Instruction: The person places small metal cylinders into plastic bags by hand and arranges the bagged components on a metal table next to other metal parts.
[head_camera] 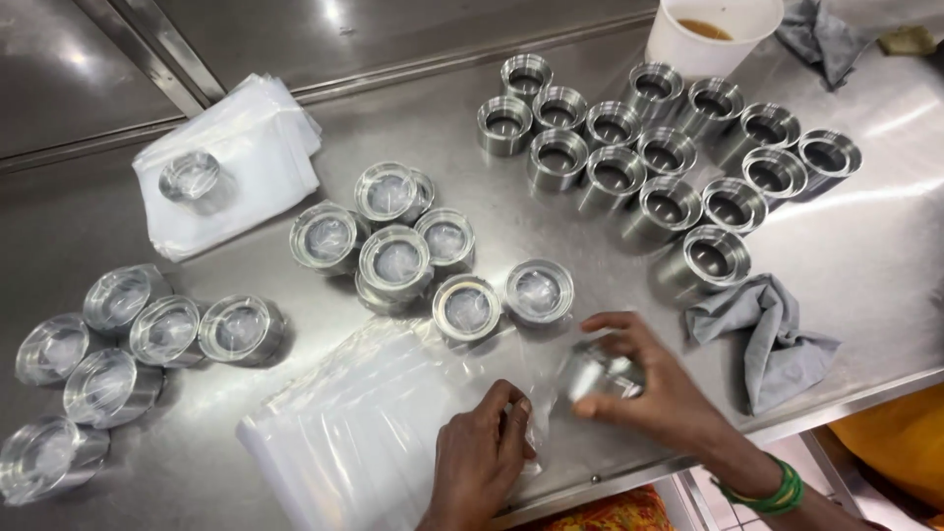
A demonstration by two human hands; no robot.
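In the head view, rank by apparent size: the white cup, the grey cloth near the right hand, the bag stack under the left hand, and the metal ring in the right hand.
1. Bag stack
2. Grey cloth
3. White cup, partly cut off by the frame, so unsure against the cloth
4. Metal ring

— What's in hand there?
— A short shiny metal ring part [600, 376], tilted, blurred, held low near the desk's front edge.
— And the plastic?
— A stack of clear bags [364, 433] lying flat, just left.
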